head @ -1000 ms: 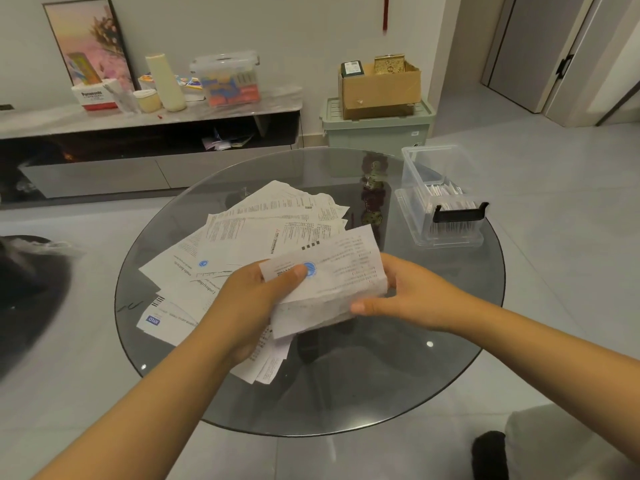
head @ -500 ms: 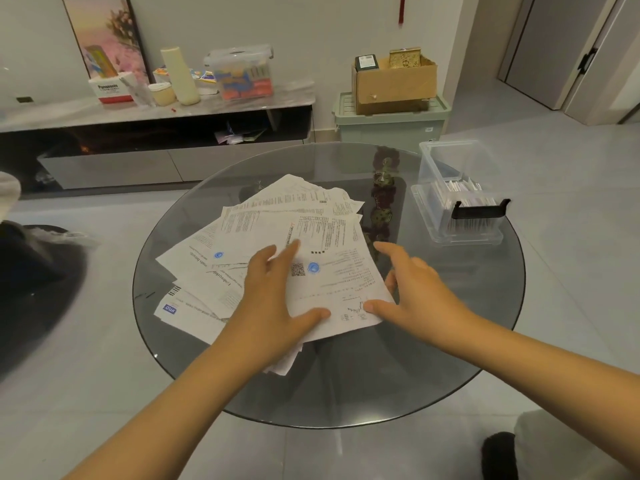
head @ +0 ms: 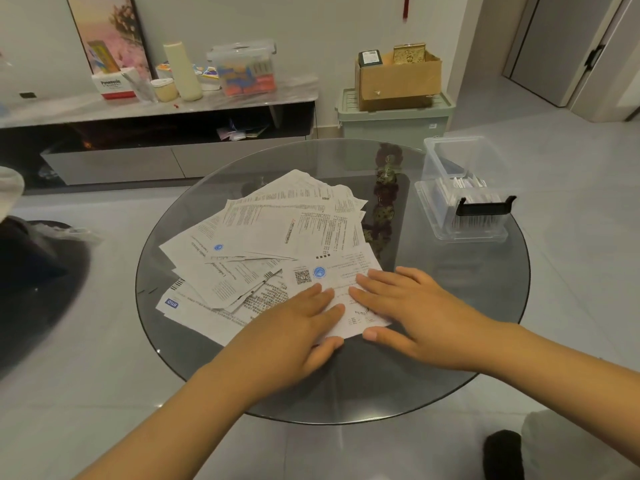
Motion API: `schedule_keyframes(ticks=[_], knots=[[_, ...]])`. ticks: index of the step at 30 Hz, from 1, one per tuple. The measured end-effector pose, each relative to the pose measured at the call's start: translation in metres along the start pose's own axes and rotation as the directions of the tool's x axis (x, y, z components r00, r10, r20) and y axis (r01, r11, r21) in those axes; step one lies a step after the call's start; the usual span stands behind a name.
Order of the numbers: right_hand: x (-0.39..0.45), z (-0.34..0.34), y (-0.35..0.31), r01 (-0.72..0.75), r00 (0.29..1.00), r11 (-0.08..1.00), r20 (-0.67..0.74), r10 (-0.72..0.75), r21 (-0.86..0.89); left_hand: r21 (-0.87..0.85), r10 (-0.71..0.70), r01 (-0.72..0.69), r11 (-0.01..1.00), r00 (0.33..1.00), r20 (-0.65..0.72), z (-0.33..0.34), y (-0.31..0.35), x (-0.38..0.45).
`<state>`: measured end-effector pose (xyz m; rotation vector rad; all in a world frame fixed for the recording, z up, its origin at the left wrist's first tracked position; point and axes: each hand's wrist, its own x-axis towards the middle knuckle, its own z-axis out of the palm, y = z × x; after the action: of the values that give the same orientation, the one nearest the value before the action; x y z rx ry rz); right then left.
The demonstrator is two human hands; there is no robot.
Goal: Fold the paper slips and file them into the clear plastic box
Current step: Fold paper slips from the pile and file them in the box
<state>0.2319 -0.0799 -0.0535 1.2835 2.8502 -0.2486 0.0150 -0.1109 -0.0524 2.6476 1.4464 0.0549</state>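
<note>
While both of my hands lie flat on the top slip [head: 341, 289], my left hand [head: 294, 327] covers its near left part and my right hand [head: 412, 313] its right edge — each grip wide, fingers straight, holding nothing. That slip lies near the front edge of the round glass worktop [head: 450, 358], on a fanned heap of paper slips [head: 277, 230] spreading toward the left edge. At the right edge stands the clear plastic box [head: 460, 181] — open, with folded slips inside.
</note>
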Motion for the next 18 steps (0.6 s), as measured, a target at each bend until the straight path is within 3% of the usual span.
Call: schedule_keyframes(ticks=[2, 6, 11, 18], knots=[[-0.001, -0.003, -0.001, 0.001, 0.999, 1.000, -0.034, -0.001, -0.002, -0.017, 0.048, -0.049, 0.999, 0.997, -0.065, -0.001, 0.002, 0.002], [-0.001, -0.007, -0.002, 0.030, 0.984, 0.994, -0.174, -0.048, -0.104, -0.177, -0.025, -0.003, 0.984, 0.988, -0.153, -0.003, 0.000, 0.003], [0.000, -0.012, 0.008, -0.022, 0.986, 1.000, -0.164, 0.025, 0.022, -0.377, -0.141, 0.048, 0.925, 0.965, -0.223, -0.008, 0.001, -0.001], [-0.003, -0.012, 0.007, -0.164, 0.941, 0.910, -0.216, 0.260, 0.382, -0.593, -0.431, 0.237, 0.770, 0.878, -0.208, -0.007, 0.004, 0.008]])
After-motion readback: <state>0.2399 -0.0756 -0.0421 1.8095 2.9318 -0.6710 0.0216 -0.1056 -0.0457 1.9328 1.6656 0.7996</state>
